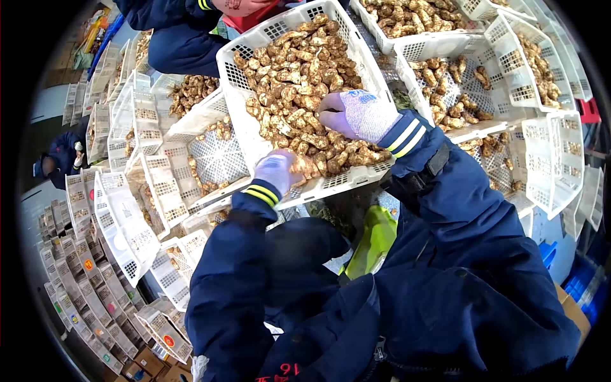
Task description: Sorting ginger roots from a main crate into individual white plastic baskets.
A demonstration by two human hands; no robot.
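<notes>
A white perforated plastic crate [248, 125] tilts before me, heaped with brown-and-white, thick-stemmed mushrooms [305, 71]. Over the right side of the heap is my right hand [360, 112], in a pale lavender knit glove. Its fingers curl towards the mushrooms, with a gap between thumb and fingers and nothing seen in it. My left hand [279, 171], gloved alike, lies at the crate's near left corner. Blurred fingertips there touch or cover mushrooms, and whether they grip one I cannot tell.
Another person's knee [184, 52] and hand [243, 5] are beyond the crate. To the left stands a crate with few mushrooms [217, 160]; to the right, a part-filled crate [453, 90]. Stacked crates [90, 286] line the lower left. Something bright green [374, 238] is below my crate.
</notes>
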